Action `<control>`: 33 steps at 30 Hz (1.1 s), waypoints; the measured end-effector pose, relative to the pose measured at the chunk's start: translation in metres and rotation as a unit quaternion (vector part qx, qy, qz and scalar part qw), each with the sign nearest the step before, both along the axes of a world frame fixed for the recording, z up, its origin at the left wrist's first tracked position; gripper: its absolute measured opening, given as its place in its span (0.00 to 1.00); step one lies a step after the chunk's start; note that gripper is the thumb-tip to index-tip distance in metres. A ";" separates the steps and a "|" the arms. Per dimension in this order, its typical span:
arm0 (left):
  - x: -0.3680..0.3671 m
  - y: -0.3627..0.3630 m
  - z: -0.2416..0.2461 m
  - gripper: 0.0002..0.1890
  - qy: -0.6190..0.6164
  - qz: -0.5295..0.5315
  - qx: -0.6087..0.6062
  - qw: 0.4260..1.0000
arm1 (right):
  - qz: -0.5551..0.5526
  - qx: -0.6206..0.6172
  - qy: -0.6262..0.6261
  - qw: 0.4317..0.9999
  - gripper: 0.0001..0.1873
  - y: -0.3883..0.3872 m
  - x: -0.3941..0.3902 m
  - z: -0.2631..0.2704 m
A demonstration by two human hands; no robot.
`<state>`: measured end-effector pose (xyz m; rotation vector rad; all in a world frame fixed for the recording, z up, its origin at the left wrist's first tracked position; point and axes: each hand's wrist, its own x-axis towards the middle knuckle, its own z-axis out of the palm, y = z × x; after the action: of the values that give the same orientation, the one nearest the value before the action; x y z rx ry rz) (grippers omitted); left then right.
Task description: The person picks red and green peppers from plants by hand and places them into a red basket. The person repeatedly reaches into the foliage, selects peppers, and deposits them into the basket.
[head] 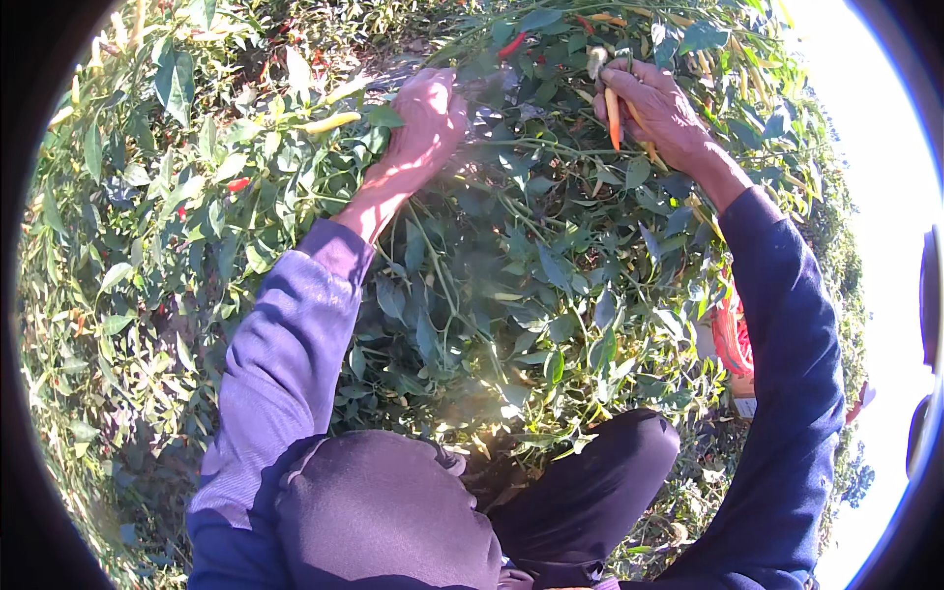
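Among leafy chili pepper plants, my right hand [649, 107] pinches an orange chili pepper [613, 122] that hangs down from the fingers. At least one more orange-yellow chili shows under the palm, partly covered by the hand. My left hand [430, 118] reaches into the foliage to the left, its fingers curled and turned away; whatever they may grip is hidden. Left of that wrist lies a yellow chili pepper [332, 122] among the leaves. A red chili pepper [512, 46] hangs between and beyond the two hands.
Dense pepper foliage [472, 273] fills the ground before my bent knees [391, 509]. Partly behind my right sleeve is a red mesh-like bag [730, 332]. Another red chili [238, 184] shows at left, and several pale yellow ones stand at the upper left. Glare whitens the right side.
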<state>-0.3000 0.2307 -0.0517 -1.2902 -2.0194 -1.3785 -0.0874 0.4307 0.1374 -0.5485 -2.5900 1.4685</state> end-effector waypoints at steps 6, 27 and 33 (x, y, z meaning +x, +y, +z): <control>0.007 -0.006 0.014 0.15 -0.048 0.031 -0.072 0.996 | 0.040 0.340 0.071 0.937 0.13 -0.002 -0.084 -0.048; -0.022 0.016 -0.018 0.17 0.089 0.046 -0.153 0.983 | 0.164 0.397 -0.022 0.903 0.29 -0.014 -0.084 -0.095; 0.005 0.006 0.006 0.18 0.013 -0.075 -0.056 0.996 | 0.012 0.067 -0.098 0.993 0.18 -0.012 -0.047 -0.052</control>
<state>-0.2953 0.2372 -0.0455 -1.5285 -2.0444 -1.3221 -0.1345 0.4188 0.0858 -0.6761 -2.8283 1.2940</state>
